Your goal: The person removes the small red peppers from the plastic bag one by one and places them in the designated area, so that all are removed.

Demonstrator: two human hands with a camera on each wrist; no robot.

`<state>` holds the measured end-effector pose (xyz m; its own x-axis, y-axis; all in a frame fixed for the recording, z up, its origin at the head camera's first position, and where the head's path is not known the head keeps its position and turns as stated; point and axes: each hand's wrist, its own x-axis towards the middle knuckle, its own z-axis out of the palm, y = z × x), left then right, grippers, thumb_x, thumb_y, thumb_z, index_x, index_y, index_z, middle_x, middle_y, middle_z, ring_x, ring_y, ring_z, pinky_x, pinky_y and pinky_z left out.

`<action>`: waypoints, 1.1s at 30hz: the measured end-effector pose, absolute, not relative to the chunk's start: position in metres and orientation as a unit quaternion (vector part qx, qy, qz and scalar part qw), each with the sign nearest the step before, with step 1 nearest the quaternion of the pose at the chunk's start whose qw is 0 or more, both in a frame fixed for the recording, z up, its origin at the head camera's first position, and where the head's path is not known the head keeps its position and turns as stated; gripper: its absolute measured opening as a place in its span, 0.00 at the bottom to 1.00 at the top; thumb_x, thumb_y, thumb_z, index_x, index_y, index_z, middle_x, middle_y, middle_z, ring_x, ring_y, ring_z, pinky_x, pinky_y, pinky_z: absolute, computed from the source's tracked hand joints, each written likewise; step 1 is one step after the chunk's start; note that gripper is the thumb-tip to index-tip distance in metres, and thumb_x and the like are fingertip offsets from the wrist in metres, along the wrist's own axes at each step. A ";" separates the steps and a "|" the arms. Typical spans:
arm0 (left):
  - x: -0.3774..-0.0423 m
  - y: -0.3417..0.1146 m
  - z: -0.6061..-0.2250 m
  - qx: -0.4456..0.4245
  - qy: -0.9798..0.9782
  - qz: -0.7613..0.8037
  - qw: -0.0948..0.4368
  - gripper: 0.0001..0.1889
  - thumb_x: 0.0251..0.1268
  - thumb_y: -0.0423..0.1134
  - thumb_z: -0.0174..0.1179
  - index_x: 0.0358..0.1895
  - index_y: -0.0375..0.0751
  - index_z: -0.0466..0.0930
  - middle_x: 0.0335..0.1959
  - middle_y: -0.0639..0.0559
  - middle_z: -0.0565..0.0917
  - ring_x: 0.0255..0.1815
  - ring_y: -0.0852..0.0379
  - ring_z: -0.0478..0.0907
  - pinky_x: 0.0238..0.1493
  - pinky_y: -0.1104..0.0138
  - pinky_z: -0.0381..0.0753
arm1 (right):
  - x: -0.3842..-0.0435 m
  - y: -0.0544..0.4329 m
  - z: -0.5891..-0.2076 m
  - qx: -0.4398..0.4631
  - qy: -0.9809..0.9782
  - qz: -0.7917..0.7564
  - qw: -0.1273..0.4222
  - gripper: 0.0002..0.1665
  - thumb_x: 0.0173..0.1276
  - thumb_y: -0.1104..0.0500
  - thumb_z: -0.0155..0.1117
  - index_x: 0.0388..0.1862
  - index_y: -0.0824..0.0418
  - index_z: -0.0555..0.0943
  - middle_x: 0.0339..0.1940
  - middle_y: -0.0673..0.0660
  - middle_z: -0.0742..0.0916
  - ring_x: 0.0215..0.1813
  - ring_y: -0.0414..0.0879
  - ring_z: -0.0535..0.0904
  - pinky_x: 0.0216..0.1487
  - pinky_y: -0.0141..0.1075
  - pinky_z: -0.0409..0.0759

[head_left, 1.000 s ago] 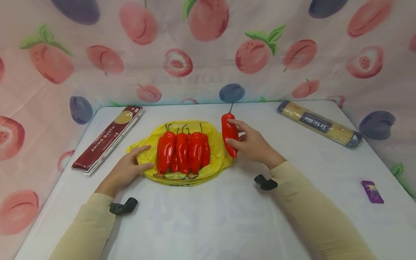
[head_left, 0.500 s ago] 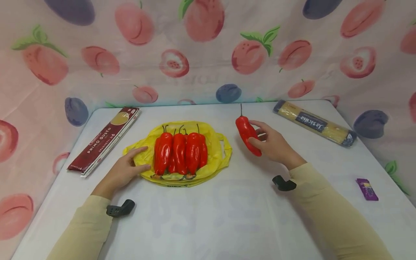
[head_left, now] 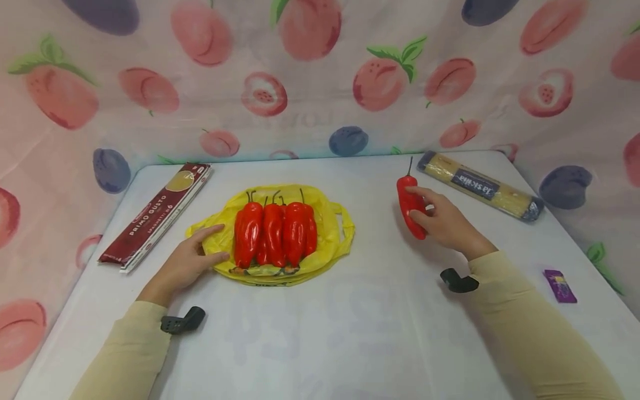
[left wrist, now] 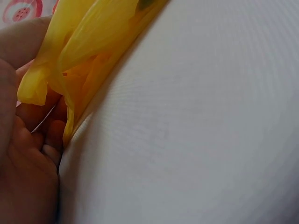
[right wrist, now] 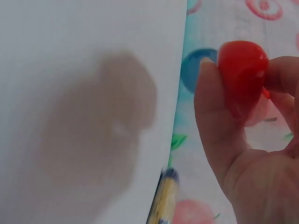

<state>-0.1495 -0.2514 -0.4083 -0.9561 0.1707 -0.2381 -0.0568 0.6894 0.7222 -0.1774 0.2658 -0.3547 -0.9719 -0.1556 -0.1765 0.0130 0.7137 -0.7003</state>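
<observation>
My right hand (head_left: 447,222) pinches one long red pepper (head_left: 407,191) between thumb and fingers, its thin stem pointing up. The pepper hangs above the white table, right of a flattened yellow plastic bag (head_left: 327,236). In the right wrist view the same pepper (right wrist: 240,65) shows end-on, with a shadow on the cloth. Several more red peppers (head_left: 274,230) lie side by side on the bag, stems toward the back. At the bag's left edge rests my left hand (head_left: 185,265), thumb and index finger spread. The left wrist view shows crumpled yellow plastic (left wrist: 88,51) against its fingers, partly covering them.
A dark red spaghetti packet (head_left: 155,216) lies slanted at the back left. At the back right is a clear pasta packet (head_left: 480,183) with a dark blue label. A small purple wrapped packet (head_left: 560,286) lies near the right edge. Fruit-patterned cloth (head_left: 310,94) hangs behind.
My right hand has carried the pepper rightward, away from the bag's right side and toward the clear pasta packet. My left hand has stayed at the bag's left edge.
</observation>
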 end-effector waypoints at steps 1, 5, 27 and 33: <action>-0.150 -0.251 -0.409 0.033 0.907 0.394 0.143 0.44 0.62 0.58 0.67 0.79 0.49 0.58 0.77 0.33 0.55 0.75 0.30 0.51 0.67 0.30 0.52 | -0.177 0.269 -0.355 -0.032 0.919 -0.376 0.111 0.40 0.75 0.59 0.58 0.81 0.54 0.55 0.70 0.68 0.67 0.64 0.66 0.67 0.48 0.52 0.84; -0.151 -0.250 -0.410 0.043 0.905 0.400 0.139 0.44 0.63 0.57 0.67 0.78 0.48 0.59 0.77 0.33 0.56 0.75 0.31 0.52 0.67 0.31 0.53 | -0.172 0.286 -0.357 0.002 0.923 -0.372 0.099 0.40 0.76 0.56 0.58 0.82 0.53 0.55 0.70 0.70 0.67 0.64 0.68 0.66 0.48 0.53 0.84; -0.148 -0.251 -0.406 0.032 0.908 0.390 0.153 0.44 0.63 0.57 0.66 0.79 0.50 0.57 0.78 0.35 0.55 0.75 0.30 0.49 0.66 0.29 0.53 | -0.166 0.334 -0.380 0.081 0.942 -0.319 0.070 0.40 0.75 0.54 0.56 0.81 0.59 0.54 0.67 0.74 0.68 0.64 0.71 0.63 0.53 0.60 0.80; -0.148 -0.251 -0.406 0.034 0.906 0.392 0.154 0.44 0.63 0.57 0.66 0.79 0.49 0.57 0.78 0.35 0.55 0.75 0.30 0.50 0.65 0.30 0.55 | -0.166 0.340 -0.381 0.073 0.953 -0.285 0.066 0.40 0.74 0.56 0.56 0.80 0.62 0.55 0.64 0.76 0.68 0.62 0.73 0.64 0.53 0.62 0.79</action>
